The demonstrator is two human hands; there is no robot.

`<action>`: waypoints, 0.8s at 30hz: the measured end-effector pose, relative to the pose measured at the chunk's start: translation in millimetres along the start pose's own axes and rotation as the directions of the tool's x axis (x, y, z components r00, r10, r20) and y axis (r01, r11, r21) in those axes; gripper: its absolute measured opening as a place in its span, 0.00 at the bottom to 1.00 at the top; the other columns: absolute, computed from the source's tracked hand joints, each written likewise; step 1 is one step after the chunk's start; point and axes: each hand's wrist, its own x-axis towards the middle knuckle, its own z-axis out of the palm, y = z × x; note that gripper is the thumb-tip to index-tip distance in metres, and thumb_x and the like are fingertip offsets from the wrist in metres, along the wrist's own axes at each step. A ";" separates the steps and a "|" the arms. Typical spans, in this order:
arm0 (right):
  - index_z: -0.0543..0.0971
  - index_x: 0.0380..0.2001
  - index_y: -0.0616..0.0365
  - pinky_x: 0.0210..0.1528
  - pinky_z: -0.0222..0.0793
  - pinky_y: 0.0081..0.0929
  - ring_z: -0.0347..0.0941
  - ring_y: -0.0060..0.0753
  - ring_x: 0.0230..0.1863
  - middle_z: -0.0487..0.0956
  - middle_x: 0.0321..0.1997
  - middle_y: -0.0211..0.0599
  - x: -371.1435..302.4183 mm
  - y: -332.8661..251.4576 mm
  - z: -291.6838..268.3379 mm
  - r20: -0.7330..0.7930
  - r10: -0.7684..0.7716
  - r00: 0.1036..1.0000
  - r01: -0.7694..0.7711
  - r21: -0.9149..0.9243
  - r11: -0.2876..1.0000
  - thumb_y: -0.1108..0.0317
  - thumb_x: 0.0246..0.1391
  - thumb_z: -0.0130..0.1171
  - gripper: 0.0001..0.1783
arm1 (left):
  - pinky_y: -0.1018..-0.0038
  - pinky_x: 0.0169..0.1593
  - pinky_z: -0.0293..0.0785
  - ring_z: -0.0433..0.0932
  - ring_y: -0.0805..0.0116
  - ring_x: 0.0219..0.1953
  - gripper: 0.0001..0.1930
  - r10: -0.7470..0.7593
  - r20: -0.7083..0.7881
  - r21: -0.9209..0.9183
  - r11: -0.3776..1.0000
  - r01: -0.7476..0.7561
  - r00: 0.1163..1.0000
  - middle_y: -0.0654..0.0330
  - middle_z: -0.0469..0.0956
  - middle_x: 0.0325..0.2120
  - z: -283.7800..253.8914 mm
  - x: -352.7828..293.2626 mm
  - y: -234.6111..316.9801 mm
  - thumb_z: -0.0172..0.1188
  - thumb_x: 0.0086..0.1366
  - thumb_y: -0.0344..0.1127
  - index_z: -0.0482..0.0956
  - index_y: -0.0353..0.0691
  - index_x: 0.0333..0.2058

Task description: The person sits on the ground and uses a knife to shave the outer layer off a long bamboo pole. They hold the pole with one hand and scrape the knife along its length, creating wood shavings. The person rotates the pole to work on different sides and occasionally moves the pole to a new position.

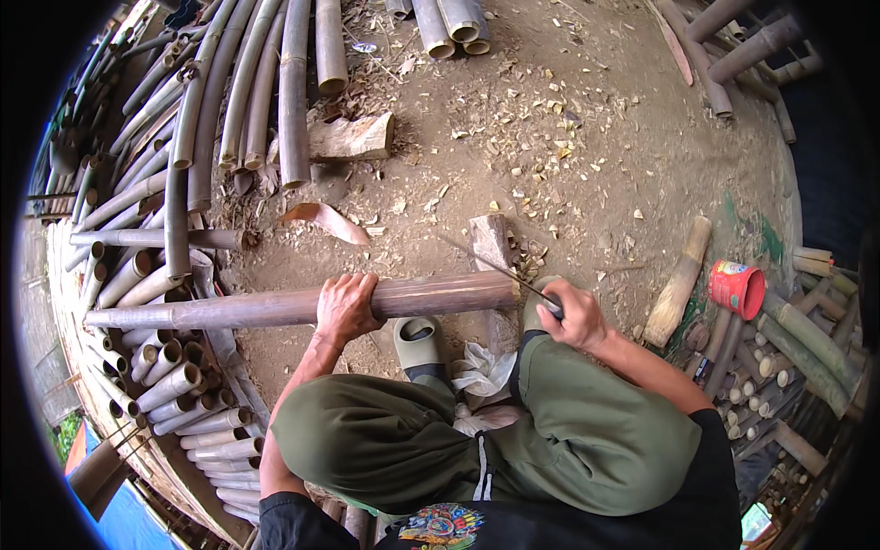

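Observation:
A long brown bamboo pole (422, 297) lies crosswise before my knees. My left hand (348, 307) is closed over its top, left of the right end. In my right hand (573, 316) is the black handle of a long, thin-bladed tool (490, 264), which crosses at the pole's right end and points up and left. The blade shows nearly edge-on, so I cannot tell whether it is a knife or a saw. Under that end of the pole lies a wooden block (492, 240), partly hidden by it. My feet in olive clogs (420, 341) flank the block.
Bamboo poles (243, 82) and stacked cut lengths (174, 380) fill the left side. A pale wood piece (357, 137) lies ahead among scattered chips. On the right are a frayed bamboo piece (678, 284), a red tub (736, 290) and more bamboo (807, 353). White plastic (483, 371) lies between my feet.

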 end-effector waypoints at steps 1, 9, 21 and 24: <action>0.72 0.40 0.64 0.29 0.76 0.44 0.80 0.56 0.28 0.79 0.26 0.52 -12.9 26.1 8.3 0.213 0.186 0.959 -0.142 -0.204 0.969 0.59 0.60 0.58 0.18 | 0.62 0.43 0.72 0.78 0.61 0.37 0.23 -0.006 0.004 0.008 1.000 0.006 1.000 0.63 0.77 0.31 -0.7 1.4 0.5 0.70 0.39 0.42 0.75 0.47 0.37; 0.74 0.38 0.64 0.25 0.74 0.42 0.79 0.45 0.23 0.77 0.22 0.45 20.9 -29.2 -14.3 0.017 0.097 0.995 -0.098 0.145 0.985 0.61 0.59 0.60 0.15 | 0.64 0.52 0.68 0.77 0.64 0.44 0.22 0.057 -0.248 0.137 0.990 -0.024 0.967 0.61 0.78 0.37 18.5 -14.0 4.7 0.64 0.47 0.37 0.75 0.43 0.44; 0.72 0.39 0.65 0.27 0.74 0.42 0.75 0.46 0.20 0.76 0.22 0.50 13.5 -18.9 -3.3 -0.068 -0.062 0.996 0.072 0.162 0.984 0.58 0.60 0.57 0.18 | 0.59 0.56 0.67 0.76 0.61 0.48 0.24 0.092 -0.401 0.237 0.971 0.006 0.912 0.59 0.78 0.44 39.6 -25.0 4.5 0.64 0.49 0.34 0.73 0.41 0.48; 0.72 0.40 0.66 0.28 0.75 0.43 0.75 0.51 0.20 0.75 0.20 0.51 -0.1 26.4 -1.4 0.506 0.649 0.569 -0.462 -0.456 0.761 0.57 0.60 0.57 0.19 | 0.56 0.58 0.64 0.75 0.61 0.50 0.22 0.060 -0.395 0.234 0.972 0.037 0.917 0.59 0.76 0.45 45.3 -32.8 9.5 0.61 0.53 0.33 0.72 0.42 0.49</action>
